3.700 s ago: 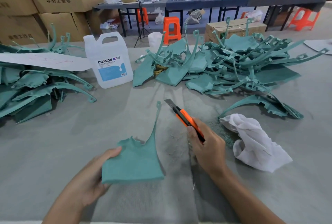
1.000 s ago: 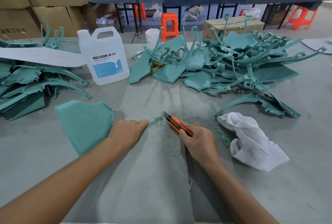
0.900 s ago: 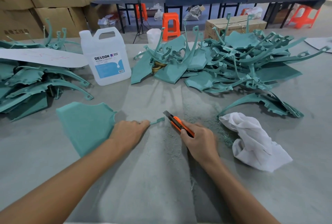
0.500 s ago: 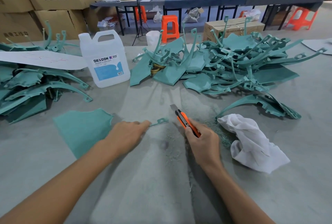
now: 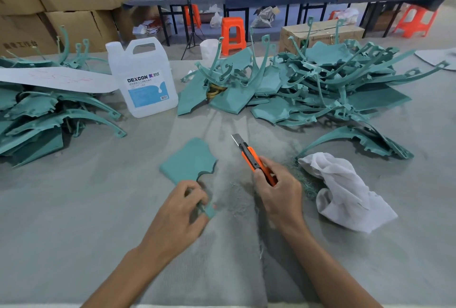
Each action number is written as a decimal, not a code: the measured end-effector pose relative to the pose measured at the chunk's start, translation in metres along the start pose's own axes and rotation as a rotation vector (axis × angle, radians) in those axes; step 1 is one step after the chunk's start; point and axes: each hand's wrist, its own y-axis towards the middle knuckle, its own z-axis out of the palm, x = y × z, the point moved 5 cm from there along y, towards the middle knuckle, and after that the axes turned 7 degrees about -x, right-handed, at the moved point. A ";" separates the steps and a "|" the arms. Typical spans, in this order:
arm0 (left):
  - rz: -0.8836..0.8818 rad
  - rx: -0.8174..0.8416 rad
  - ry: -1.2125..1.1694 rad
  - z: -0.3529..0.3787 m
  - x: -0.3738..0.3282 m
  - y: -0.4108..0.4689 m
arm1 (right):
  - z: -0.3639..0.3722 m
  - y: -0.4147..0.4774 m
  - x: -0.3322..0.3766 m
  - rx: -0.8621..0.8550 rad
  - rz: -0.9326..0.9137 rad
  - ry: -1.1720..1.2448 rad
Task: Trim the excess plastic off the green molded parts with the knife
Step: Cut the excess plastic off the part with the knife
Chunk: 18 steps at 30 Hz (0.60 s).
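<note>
Left hand pinching narrow stem end of flat teal-green molded plastic part, fingers and thumb curling round it. Part's broad panel extending away just beyond fingertips. Right hand wrapping closed round handle of orange snap-blade utility knife. Blade extended, pointing away, standing just right of panel and apart from it. Crumpled white cloth lying just right of knife hand.

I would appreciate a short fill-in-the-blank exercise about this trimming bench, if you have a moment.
The right hand grips a utility knife with an ____ handle.
The left hand holds a molded part coloured ____.
The white cloth lies ____ of the knife.
Missing: orange; green; right.
</note>
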 end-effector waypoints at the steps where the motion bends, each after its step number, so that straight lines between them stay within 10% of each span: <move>1: -0.052 -0.051 -0.008 -0.004 0.007 -0.003 | 0.001 -0.001 0.002 0.014 -0.021 -0.019; 7: -0.443 0.259 0.338 0.010 0.065 0.001 | 0.004 -0.008 0.012 0.089 -0.118 -0.133; 18: -0.386 0.257 0.366 0.017 0.064 0.012 | 0.018 -0.026 0.028 0.211 -0.550 -0.315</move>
